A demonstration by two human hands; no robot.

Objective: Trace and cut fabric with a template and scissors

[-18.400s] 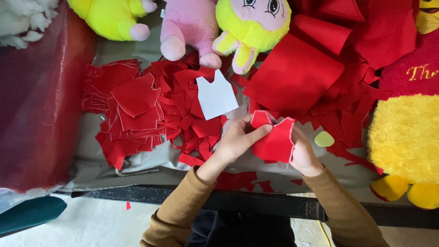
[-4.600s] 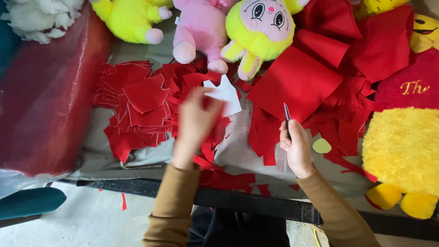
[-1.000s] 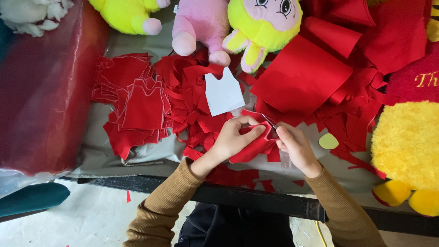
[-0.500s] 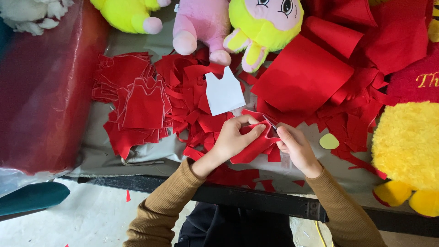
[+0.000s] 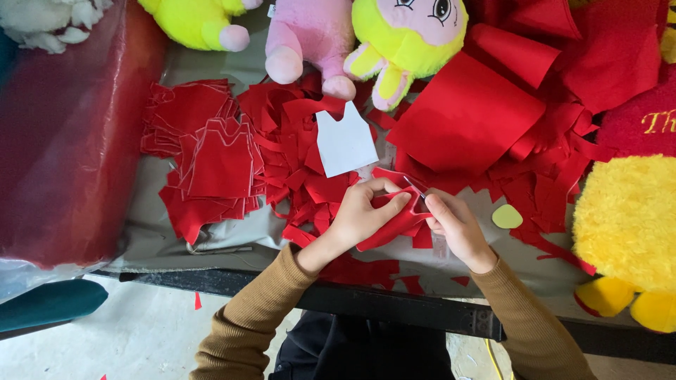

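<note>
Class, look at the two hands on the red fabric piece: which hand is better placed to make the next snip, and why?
The right hand, probably. It holds what look like scissors, tips at the red fabric piece. The left hand only pinches and steadies that fabric.

The red piece (image 5: pixel 394 222) looks like matt felt cloth, as do the scraps (image 5: pixel 289 141) and the cut stack (image 5: pixel 211 158). The template (image 5: pixel 345 141) looks like smooth white paper. The toys (image 5: pixel 408 35) are fuzzy plush. The red sheet (image 5: pixel 63 148) is glossy plastic.
</note>
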